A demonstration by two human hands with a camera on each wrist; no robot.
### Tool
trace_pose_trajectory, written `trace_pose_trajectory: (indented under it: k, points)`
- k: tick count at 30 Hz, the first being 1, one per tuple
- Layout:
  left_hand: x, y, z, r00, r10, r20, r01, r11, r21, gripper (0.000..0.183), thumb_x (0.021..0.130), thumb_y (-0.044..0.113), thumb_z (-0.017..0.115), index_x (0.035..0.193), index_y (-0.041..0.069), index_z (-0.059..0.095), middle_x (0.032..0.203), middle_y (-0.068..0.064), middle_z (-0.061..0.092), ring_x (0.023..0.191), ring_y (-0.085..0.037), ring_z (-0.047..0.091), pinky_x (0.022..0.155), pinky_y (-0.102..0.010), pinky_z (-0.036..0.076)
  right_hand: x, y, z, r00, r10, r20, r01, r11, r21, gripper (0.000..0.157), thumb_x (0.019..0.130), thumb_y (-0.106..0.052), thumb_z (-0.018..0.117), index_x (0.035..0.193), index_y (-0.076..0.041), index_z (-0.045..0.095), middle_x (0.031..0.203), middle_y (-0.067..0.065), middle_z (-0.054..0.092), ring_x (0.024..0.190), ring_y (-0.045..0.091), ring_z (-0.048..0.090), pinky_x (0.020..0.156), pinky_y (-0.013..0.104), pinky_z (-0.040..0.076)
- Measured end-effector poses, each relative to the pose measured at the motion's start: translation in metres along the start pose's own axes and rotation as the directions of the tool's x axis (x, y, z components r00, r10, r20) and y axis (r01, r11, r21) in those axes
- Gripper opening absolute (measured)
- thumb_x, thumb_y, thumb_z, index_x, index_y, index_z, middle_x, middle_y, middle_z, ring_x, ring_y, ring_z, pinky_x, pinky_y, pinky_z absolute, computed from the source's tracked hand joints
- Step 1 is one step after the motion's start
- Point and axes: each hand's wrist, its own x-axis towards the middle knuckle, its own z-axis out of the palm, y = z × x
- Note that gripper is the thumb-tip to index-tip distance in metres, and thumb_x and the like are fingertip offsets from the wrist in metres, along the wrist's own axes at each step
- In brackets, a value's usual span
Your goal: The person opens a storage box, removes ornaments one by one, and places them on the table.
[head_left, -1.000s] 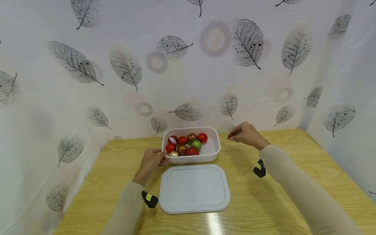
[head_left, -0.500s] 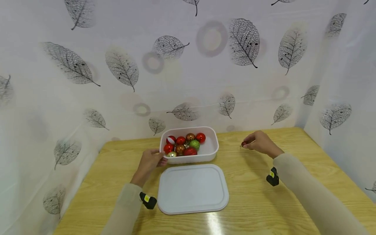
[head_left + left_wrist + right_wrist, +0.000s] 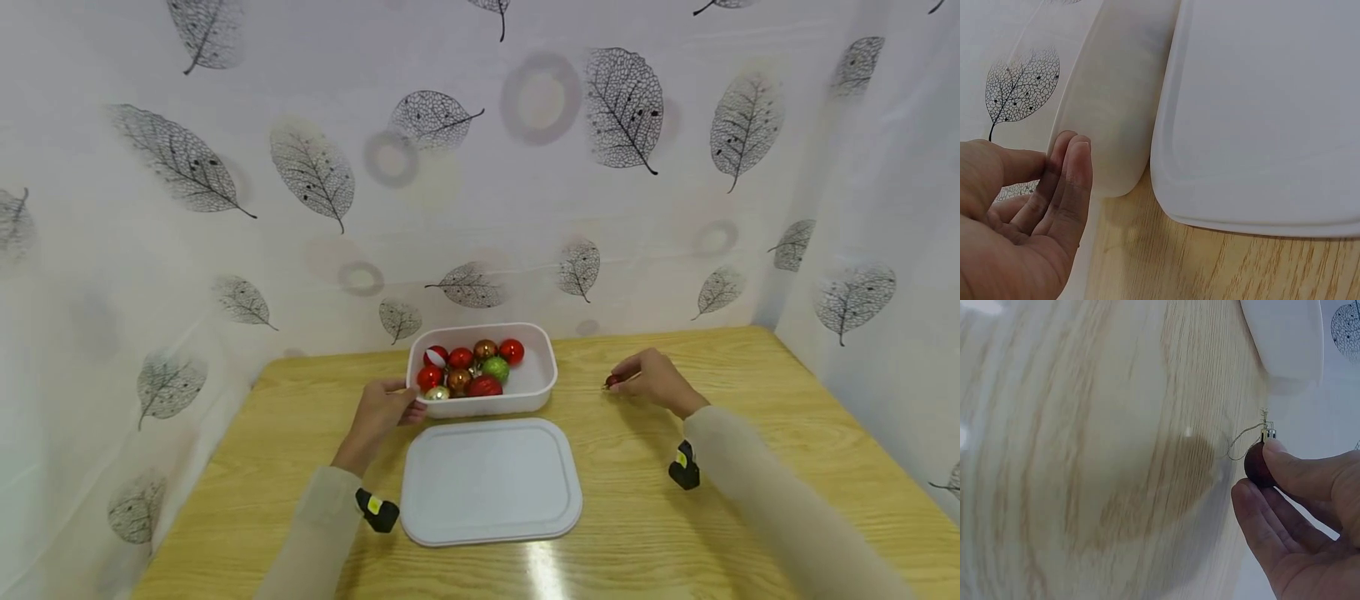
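A white plastic box (image 3: 536,402) stands near the back of the table, several Christmas baubles in red, bronze, green and gold gathered toward its left side. At the box's front left corner, my left hand (image 3: 382,412) pinches the rim; in the left wrist view the thumb and fingers (image 3: 1079,169) meet at the wall's edge. To the right of the box, my right hand (image 3: 652,379) holds a small dark red bauble (image 3: 1259,464) between thumb and fingertips, over the table. A gold cap and a thin gold thread loop hang from the bauble.
In front of the box lies a flat white lid (image 3: 491,482) on the wooden table (image 3: 645,517). Behind the table hangs a pale curtain (image 3: 480,208) printed with dark leaves, which also runs along both sides.
My right hand, holding the dark red bauble, has moved right away from the box and lower, then slightly back left. My left hand stays at the box's corner.
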Motion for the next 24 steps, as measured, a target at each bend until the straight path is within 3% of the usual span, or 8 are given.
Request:
trace_pose_trajectory:
  k: [12, 18, 24]
  points:
    - [0.001, -0.001, 0.001, 1.0, 0.007, 0.001, -0.007, 1.0, 0.006, 0.039, 0.102, 0.005, 0.057, 0.134, -0.017, 0.053, 0.082, -0.015, 0.072, 0.066, -0.016, 0.07, 0.07, -0.032, 0.065, 0.02, -0.013, 0.024, 0.998, -0.063, -0.013, 0.063, 0.998, -0.02, 0.029, 0.085, -0.004, 0.081, 0.107, 0.012, 0.072, 0.099, 0.021, 0.074, 0.088, 0.031, 0.071, 0.08, 0.043, 0.062]
    - [0.0, -0.002, 0.002, 0.999, 0.03, 0.012, -0.03, 0.999, -0.016, 0.038, 0.101, 0.003, 0.056, 0.132, -0.019, 0.052, 0.078, -0.013, 0.071, 0.062, -0.014, 0.069, 0.068, -0.033, 0.065, 0.022, -0.013, 0.029, 0.997, -0.074, 0.0, 0.074, 0.997, -0.024, 0.03, 0.086, -0.003, 0.079, 0.109, 0.014, 0.07, 0.098, 0.021, 0.074, 0.091, 0.033, 0.071, 0.086, 0.05, 0.06]
    - [0.001, -0.003, 0.001, 0.999, 0.037, 0.013, -0.037, 0.999, -0.029, 0.037, 0.101, 0.002, 0.056, 0.131, -0.019, 0.054, 0.076, -0.012, 0.07, 0.063, -0.015, 0.069, 0.066, -0.031, 0.064, 0.022, -0.014, 0.029, 0.997, -0.078, -0.001, 0.078, 0.997, -0.024, 0.03, 0.084, -0.002, 0.08, 0.109, 0.013, 0.071, 0.098, 0.021, 0.074, 0.091, 0.034, 0.071, 0.085, 0.051, 0.06]
